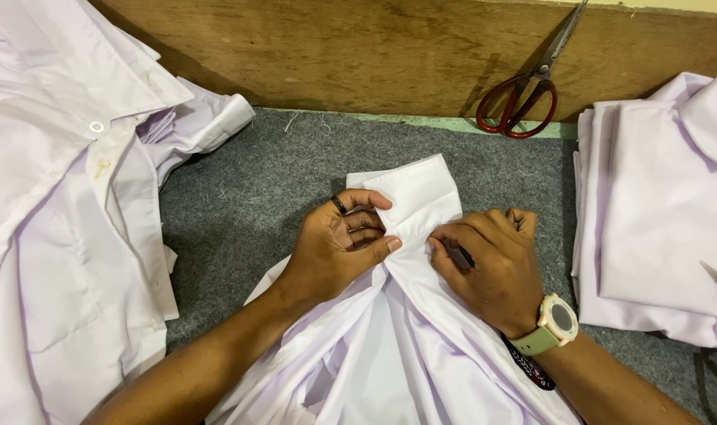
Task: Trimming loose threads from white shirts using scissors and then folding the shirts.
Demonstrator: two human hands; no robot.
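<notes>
A white shirt cuff point(416, 201) is pinched at the centre of the grey mat point(279, 169) by the left hand point(339, 248) and right hand point(488, 264). Red-handled scissors point(524, 98) lie at one o'clock, shirt piles at three point(657, 212) and nine point(59, 197).

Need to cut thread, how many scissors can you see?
1: red-handled scissors leaning on the wooden board at the top right. Others may be hidden under the shirts.

Head camera looks steeply down, close over the table point(240, 197).
</notes>
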